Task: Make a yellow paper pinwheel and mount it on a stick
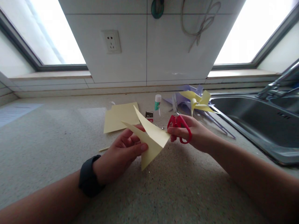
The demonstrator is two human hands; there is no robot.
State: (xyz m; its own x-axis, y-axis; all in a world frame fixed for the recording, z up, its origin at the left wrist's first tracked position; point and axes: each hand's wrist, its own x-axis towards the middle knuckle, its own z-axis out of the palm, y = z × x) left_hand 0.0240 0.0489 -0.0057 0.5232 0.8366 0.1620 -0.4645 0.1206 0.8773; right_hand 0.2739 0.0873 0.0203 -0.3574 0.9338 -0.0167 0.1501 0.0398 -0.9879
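My left hand (128,147) grips a pale yellow paper sheet (151,149) between thumb and fingers. The paper is creased, and a slit parts it into two raised flaps. In my right hand (187,130) are red-handled scissors (179,123), their blades pointing up and away from the paper. The right fingertips also meet the paper's right corner. Behind the left hand lies a stack of yellow paper (120,116). A glue stick (158,102) with a white cap stands beyond the paper, and a small dark box (149,116) sits before it.
Yellow and purple paper pinwheels (198,101) on sticks lie at the back right, beside the steel sink (252,124) and its faucet (277,81). A printed sheet (18,112) rests at far left. A thin stick (104,149) pokes out by my left hand. A tiled wall rises behind the counter.
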